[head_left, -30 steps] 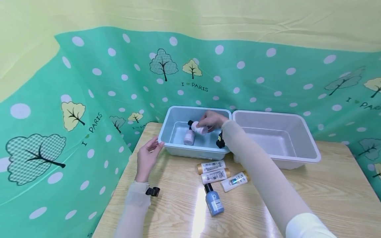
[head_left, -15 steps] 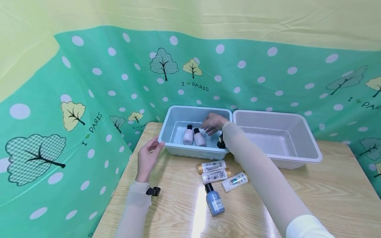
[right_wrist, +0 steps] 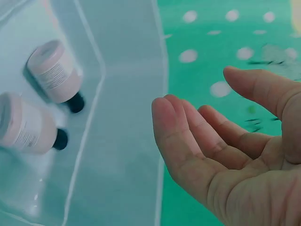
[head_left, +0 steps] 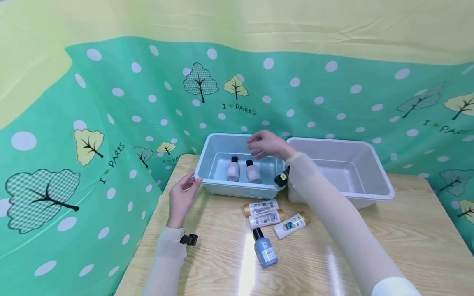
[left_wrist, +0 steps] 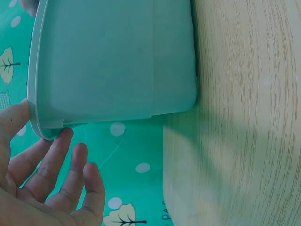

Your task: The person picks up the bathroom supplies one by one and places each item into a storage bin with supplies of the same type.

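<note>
Clamped on the near left corner of the blue bin is the grip of the left hand, thumb on one face of the rim and fingertips on the other, presumably so that the bin is steadied; the grip of the right hand is empty, its thumb and fingers apart, and is held over the bin's far side, with nothing touched inside. The back and left are screened by a patterned curtain. Both bins are stood toward the back of the wooden tabletop, by which room in front seems to be left for loose bottles. On the right, the grey bin is set just beside the blue one, perhaps so that both can be easily reached. Nearest the person, the blue bottle is laid down, its black cap pointed toward the bins. Beyond it, three white bottles with gold caps are laid flat, two side by side with caps at opposite ends, the third at a slant. Inside the blue bin, two pink bottles are laid on their sides, apart, caps toward the far wall, a pose in which toppling should be avoided.
</note>
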Available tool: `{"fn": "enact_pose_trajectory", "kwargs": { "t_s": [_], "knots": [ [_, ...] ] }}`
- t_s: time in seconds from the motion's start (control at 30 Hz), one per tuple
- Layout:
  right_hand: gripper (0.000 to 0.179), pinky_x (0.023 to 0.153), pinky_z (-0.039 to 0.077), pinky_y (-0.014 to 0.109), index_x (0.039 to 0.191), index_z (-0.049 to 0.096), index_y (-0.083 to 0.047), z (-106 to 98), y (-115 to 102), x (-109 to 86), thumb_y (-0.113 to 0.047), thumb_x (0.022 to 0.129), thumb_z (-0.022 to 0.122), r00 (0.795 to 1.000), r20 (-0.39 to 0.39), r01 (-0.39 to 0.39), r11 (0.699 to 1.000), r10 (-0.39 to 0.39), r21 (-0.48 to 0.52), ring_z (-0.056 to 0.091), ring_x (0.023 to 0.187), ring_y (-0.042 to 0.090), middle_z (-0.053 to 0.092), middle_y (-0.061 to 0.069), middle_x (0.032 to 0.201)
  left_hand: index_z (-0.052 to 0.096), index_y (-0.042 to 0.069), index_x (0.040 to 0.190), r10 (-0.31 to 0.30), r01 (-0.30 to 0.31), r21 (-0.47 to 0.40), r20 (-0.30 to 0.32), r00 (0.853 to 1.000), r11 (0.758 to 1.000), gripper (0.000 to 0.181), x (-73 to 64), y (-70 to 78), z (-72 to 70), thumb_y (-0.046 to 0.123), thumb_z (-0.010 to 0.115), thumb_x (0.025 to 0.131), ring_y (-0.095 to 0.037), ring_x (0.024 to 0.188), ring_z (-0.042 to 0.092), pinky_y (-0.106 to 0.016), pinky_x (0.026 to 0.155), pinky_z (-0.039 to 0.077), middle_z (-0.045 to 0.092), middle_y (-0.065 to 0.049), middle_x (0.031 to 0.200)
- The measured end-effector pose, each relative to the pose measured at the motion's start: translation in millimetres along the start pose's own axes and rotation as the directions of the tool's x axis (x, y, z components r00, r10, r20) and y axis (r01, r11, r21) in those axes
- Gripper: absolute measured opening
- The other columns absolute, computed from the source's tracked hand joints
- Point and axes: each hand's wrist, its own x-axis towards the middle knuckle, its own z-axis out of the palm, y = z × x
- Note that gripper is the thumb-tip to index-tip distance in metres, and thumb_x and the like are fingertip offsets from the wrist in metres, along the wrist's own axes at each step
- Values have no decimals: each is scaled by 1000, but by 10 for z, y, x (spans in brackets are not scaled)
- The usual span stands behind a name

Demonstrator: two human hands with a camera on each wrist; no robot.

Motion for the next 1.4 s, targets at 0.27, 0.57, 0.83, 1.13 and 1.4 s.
{"fn": "enact_pose_trajectory", "kwargs": {
  "t_s": [0.27,0.57,0.83,1.13,1.4],
  "knots": [
    [36,77,52,45,120,52,-4,50,22,-577,-20,89,63,982,6,190,982,-190,6,59,95,33,60,15,106,60,22,123,-11,11,3,-3,1000,1000,50,1,-6,-13,48,66,81,-15,96,58,-37,79,50,66,1,101],
    [44,76,53,39,125,51,-8,195,159,-1273,-24,87,66,959,-20,282,958,-283,-53,60,95,26,57,11,113,60,23,122,1,-1,7,-6,1000,1000,45,-10,-5,-9,44,66,82,-15,95,58,-37,77,51,66,0,100],
    [37,80,51,34,124,52,-9,434,225,-1806,-16,89,63,943,-33,322,935,-330,-148,58,98,24,58,7,113,61,23,122,24,-24,5,-9,1000,1000,46,-14,-12,-12,46,65,82,-16,93,59,-37,75,51,66,0,100],
    [39,79,51,32,124,52,-13,590,749,-1887,-27,89,62,936,-49,335,926,-348,-175,58,96,19,59,2,112,61,25,122,-3,3,3,-14,1000,1000,43,-16,-29,-24,43,66,83,-16,95,58,-37,76,51,66,0,101],
    [41,69,53,30,123,53,-15,752,1086,-1892,-29,87,65,951,-90,275,942,-296,-193,60,91,20,60,3,109,61,26,121,9,-9,1,-13,1000,1000,43,-10,-37,-12,45,66,82,-16,94,59,-38,76,51,66,0,101]
  ]
}}
